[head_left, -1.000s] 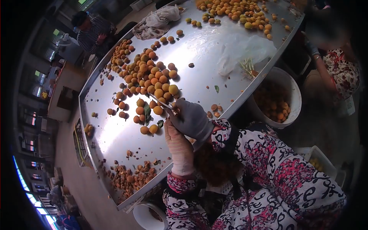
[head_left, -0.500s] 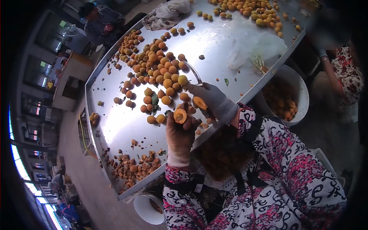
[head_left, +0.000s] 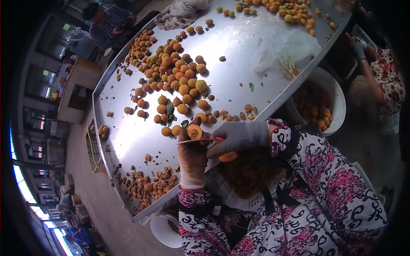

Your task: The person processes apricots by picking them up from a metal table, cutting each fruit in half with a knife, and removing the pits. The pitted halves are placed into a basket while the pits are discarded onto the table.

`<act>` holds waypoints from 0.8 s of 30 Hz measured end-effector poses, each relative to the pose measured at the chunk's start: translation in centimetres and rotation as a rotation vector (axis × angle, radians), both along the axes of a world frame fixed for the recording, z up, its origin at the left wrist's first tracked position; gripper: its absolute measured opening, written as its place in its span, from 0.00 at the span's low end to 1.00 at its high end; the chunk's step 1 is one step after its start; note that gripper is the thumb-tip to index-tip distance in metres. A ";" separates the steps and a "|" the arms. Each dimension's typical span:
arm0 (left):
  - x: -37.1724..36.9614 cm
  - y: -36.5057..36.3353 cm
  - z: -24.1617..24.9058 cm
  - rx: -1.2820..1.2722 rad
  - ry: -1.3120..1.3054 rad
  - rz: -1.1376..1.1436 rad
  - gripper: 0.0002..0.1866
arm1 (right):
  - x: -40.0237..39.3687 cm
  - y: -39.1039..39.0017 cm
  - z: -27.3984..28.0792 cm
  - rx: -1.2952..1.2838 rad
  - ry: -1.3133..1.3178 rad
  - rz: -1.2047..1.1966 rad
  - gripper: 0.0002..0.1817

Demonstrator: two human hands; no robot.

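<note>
My left hand (head_left: 191, 154), with a pale wrap at the wrist, is closed round an apricot half (head_left: 194, 132) whose cut face, pit in the middle, points up. In my grey-gloved right hand (head_left: 235, 137) is a knife (head_left: 191, 141); its blade lies across the left fingers just below the cut fruit, and a bit of red shows at its handle. A loose apricot half (head_left: 228, 157) appears just under the right hand, over a white crate (head_left: 228, 190) holding a dark orange mass of fruit. Whole apricots (head_left: 176, 77) are heaped on the metal table beyond.
Pitted scraps (head_left: 147, 187) lie at the metal table's (head_left: 124, 149) near left corner. A white bucket (head_left: 339, 115) of apricot halves stands right, another bucket (head_left: 164, 232) below. A plastic bag (head_left: 290, 49) lies on the table. One person (head_left: 109, 27) is far left; another person's arm (head_left: 371, 79) is right.
The knife has swung from pointing away over the table to lying across my left fingers. My right hand has come down and nearer; the half it held now shows beneath it.
</note>
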State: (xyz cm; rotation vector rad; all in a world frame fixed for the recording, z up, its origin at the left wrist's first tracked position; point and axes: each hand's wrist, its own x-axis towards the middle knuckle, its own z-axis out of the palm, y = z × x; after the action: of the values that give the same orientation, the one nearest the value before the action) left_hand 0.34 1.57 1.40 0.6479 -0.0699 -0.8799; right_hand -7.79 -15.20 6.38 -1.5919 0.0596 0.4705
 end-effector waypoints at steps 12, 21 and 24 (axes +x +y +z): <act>-2.2 -0.6 2.8 0.932 -1.192 -0.068 0.16 | 2.0 0.8 -2.0 -0.771 -0.498 -0.219 0.20; -1.0 -0.7 0.3 0.210 -0.067 -0.026 0.16 | 1.6 1.2 -1.1 -0.828 -0.432 -0.106 0.17; -0.5 -0.1 -1.3 0.182 -0.116 -0.120 0.17 | 1.6 1.1 -1.6 -0.834 -0.456 -0.083 0.18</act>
State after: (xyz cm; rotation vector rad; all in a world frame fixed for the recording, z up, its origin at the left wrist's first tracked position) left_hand -0.15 1.44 0.15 0.8718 -0.1357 -0.9713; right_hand -6.17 -14.06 4.81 -2.4698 -0.0323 -0.0184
